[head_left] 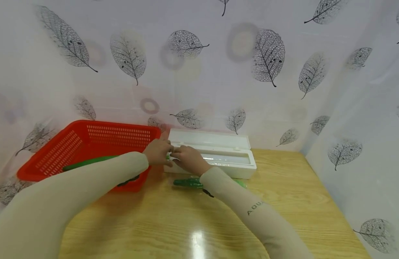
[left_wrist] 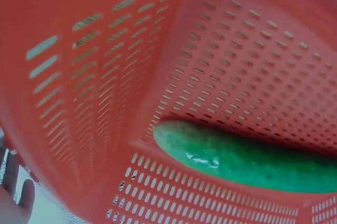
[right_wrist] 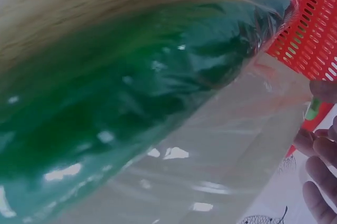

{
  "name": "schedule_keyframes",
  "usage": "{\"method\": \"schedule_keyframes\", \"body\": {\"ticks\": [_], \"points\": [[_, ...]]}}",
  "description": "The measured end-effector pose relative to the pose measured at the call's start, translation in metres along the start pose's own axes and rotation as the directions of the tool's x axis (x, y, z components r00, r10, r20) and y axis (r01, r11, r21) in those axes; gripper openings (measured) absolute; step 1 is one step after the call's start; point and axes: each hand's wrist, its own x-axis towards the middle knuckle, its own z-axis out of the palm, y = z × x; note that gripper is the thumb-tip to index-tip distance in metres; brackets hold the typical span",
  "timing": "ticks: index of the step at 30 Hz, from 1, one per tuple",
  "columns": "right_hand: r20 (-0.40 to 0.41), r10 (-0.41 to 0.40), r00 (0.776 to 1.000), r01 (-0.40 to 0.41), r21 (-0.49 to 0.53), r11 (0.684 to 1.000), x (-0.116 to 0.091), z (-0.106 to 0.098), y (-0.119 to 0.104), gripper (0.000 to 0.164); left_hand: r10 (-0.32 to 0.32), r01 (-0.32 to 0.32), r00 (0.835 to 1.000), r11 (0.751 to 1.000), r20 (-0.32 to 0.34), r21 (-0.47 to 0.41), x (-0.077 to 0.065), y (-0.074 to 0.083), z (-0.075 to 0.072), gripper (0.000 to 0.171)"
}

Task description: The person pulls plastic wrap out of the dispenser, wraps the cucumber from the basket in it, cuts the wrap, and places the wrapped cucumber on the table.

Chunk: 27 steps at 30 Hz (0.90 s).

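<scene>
Both hands meet at the left end of an open white lidded box (head_left: 232,171). My left hand (head_left: 159,151) bends its fingers there, close to the basket's right rim; its grip is hidden. Beside it, my right hand (head_left: 190,158) seems to pinch a small green piece (right_wrist: 313,109) between thumb and finger. What that piece is cannot be made out. Under my right forearm lies a green cucumber (right_wrist: 131,92) in clear plastic film, on the table in front of the box. The right wrist view shows it close, with loose shiny film (right_wrist: 200,171) beside it.
A red perforated basket (head_left: 122,128) stands left of the box. Inside it lies a bare green cucumber (left_wrist: 247,158). A pale wooden table (head_left: 160,219) carries everything, with a leaf-patterned curtain (head_left: 206,82) behind and at the sides.
</scene>
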Motion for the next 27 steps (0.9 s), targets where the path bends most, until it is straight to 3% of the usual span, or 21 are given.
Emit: {"method": "schedule_keyframes", "body": {"ticks": [4, 8, 13, 20, 27], "points": [[0.01, -0.014, 1.0, 0.015, -0.032, 0.999, 0.008, 0.006, -0.002, 0.023, -0.059, 0.058, 0.998, 0.996, -0.01, -0.061, 0.003, -0.004, 0.004, 0.045], [0.048, -0.004, 0.999, 0.008, -0.084, 0.996, 0.016, 0.008, -0.004, 0.021, -0.06, 0.058, 0.998, 0.994, -0.02, -0.09, 0.008, -0.01, 0.006, 0.045], [0.084, 0.034, 0.996, -0.028, -0.08, 0.996, 0.02, 0.008, -0.007, 0.012, -0.024, 0.023, 1.0, 0.997, -0.013, -0.071, 0.009, -0.011, 0.007, 0.038], [0.056, 0.045, 0.997, -0.04, -0.091, 0.995, 0.019, 0.009, -0.005, 0.012, 0.036, -0.035, 0.999, 0.999, -0.037, 0.02, 0.009, -0.006, 0.007, 0.024], [0.057, 0.046, 0.997, -0.042, -0.071, 0.997, 0.013, 0.01, 0.001, 0.017, -0.033, 0.033, 0.999, 0.999, 0.026, 0.002, 0.012, -0.004, 0.006, 0.018]]}}
